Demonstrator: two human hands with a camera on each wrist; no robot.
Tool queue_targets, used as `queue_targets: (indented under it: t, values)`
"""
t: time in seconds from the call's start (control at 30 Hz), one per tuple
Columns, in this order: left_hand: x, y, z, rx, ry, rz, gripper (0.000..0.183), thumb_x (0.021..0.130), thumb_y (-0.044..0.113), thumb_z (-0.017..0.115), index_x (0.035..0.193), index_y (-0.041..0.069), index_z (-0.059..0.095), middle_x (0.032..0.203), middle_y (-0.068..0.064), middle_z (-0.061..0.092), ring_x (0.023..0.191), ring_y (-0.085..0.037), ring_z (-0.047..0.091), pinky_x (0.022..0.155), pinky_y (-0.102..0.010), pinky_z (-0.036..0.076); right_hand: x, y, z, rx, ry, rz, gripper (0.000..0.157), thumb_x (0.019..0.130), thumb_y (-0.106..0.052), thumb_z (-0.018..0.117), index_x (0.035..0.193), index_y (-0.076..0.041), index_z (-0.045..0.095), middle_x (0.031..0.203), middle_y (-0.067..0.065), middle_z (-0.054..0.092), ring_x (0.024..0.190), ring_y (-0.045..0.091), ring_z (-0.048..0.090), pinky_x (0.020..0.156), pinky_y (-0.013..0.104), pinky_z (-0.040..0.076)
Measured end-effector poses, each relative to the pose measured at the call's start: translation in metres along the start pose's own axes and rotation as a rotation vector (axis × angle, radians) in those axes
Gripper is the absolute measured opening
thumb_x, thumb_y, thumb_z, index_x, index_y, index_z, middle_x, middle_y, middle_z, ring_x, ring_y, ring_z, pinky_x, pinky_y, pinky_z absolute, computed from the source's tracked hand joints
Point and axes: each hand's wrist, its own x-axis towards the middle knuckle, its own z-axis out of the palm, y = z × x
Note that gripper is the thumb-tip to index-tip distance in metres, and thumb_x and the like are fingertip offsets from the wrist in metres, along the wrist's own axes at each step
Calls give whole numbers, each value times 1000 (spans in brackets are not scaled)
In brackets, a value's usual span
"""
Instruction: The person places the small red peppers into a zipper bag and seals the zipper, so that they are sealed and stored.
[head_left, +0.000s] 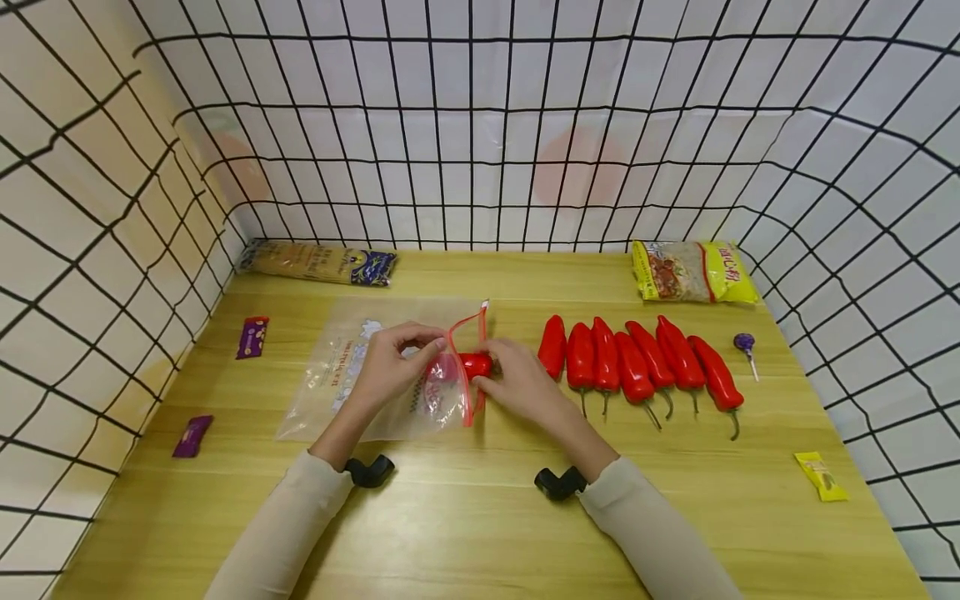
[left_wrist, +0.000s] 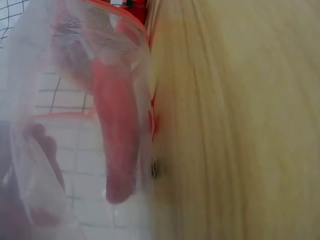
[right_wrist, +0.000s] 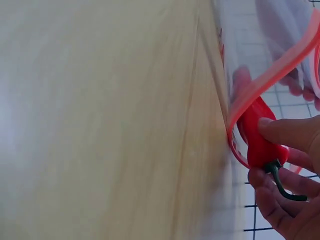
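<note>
The left hand (head_left: 390,360) is pinching the bag (head_left: 321,404) near its red mouth, thumb and forefinger almost meeting. The right hand (head_left: 523,379) is gripping a pepper (head_left: 476,364) near its stem, fingers parted by its thickness, its tip lying beyond them inside the bag. Seven other peppers (head_left: 633,367) are lying right of these fingers.

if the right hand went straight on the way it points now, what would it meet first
Probably the red rim of the clear bag, directly ahead of the right hand, which holds a red pepper partly inside the opening. Depth is unclear, so the hand might slip through instead of touching the rim.
</note>
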Motion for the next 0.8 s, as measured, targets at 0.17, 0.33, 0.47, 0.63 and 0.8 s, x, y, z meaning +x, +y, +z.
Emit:
queue_targets:
  t: [0.17,0.33,0.47,0.63,0.8]
  values:
    - [0,-1,2,5,-7,-20,15,89,41,69,99,30,75,94,13,72,85,-8,65,79,-42,55,-2,5,-4,85,16,65,50,85,-24,76,131,-16,58,128,3,60,104,20,65,88,37,56]
    - [-1,-2,2,2,4,-37,16,89,40,69,100,29,74,94,12,72,85,-9,66,81,-42,55,-13,5,-19,153,59,98,45,87,-20,73,129,-13,59,127,5,62,110,25,62,92,42,54]
    - [-1,0,0,-12,9,-31,18,90,40,69,101,27,74,95,9,72,85,-10,67,83,-43,55,-20,3,-25,309,64,125,36,92,-18,67,126,-9,59,122,10,64,101,23,66,87,39,56]
    - [-1,1,0,-19,15,-26,20,90,39,69,102,24,75,95,6,73,83,-11,66,81,-43,55,-24,1,-21,500,-61,206,39,96,-17,59,133,-8,53,124,10,63,103,24,68,85,34,57]
    - [-1,1,1,-50,1,4,19,90,37,69,102,22,75,93,4,72,85,-13,66,81,-40,55,-19,-1,-9,666,-123,225,44,99,-13,54,141,-9,43,135,13,57,115,28,64,94,38,53]
